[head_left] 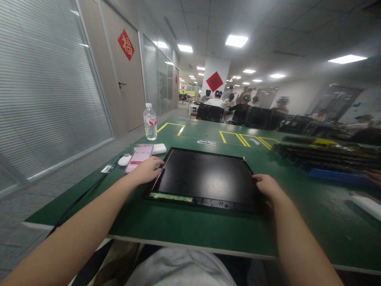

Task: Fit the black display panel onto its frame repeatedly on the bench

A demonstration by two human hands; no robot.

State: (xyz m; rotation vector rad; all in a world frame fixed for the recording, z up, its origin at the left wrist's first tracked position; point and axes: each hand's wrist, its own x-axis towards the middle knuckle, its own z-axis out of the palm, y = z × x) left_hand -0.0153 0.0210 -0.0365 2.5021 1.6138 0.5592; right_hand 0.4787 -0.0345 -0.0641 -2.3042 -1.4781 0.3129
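A flat black display panel (205, 171) lies on the green table before me, its dark screen facing up and catching a glare. Along its near edge runs a narrow green circuit strip (171, 197). My left hand (149, 170) is closed at the panel's left edge, with fingertips on the frame. At the opposite edge my right hand (266, 186) pinches the frame, its index finger on top and the other fingers mostly hidden underneath. Just left of the panel, near my left wrist, lies a phone (139, 157) with a lit screen.
Beyond the phone are a white case (159, 149) and a water bottle (151, 123). A round white object (124, 160) and a dark strap (85, 192) lie left. Stacked dark panels (315, 157) and a blue tray (333, 175) stand right, near another person's hand (374, 175).
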